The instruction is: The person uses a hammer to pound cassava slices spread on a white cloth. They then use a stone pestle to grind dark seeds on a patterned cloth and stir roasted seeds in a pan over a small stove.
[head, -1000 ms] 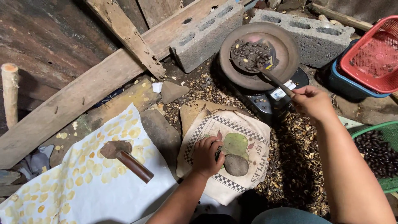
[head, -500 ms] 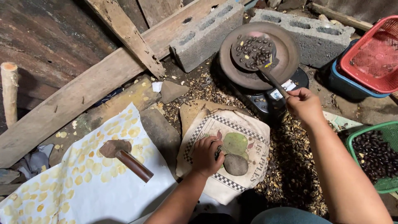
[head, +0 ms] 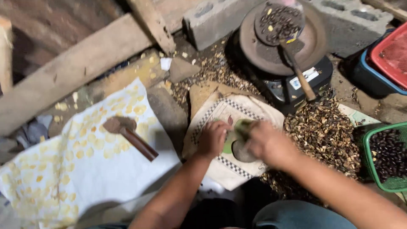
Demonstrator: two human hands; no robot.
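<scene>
Both my hands meet over a grey stone (head: 241, 152) that lies on a white sack cloth with a checkered border (head: 227, 169). My left hand (head: 212, 138) rests on the cloth at the stone's left edge, fingers curled; what they hold is hidden. My right hand (head: 265, 143) is blurred and covers the stone's right side, touching a green piece (head: 241, 126) on top of it. A ladle (head: 277, 21) full of dark seeds rests on a round metal pan (head: 311, 48), its wooden handle (head: 302, 80) pointing toward me.
A black scale (head: 292, 91) sits under the pan. Broken shells (head: 324, 131) are heaped to the right, beside a green basket of dark seeds (head: 388, 157), a red basket (head: 392, 55) and a blue tub (head: 363, 78). A hammer (head: 129, 136) lies on a yellow-dotted cloth (head: 76, 169). Concrete blocks (head: 212, 19) and beams (head: 72, 74) stand behind.
My right hand has let go of the ladle handle and come down to the stone beside my left hand. The view has moved closer and forward.
</scene>
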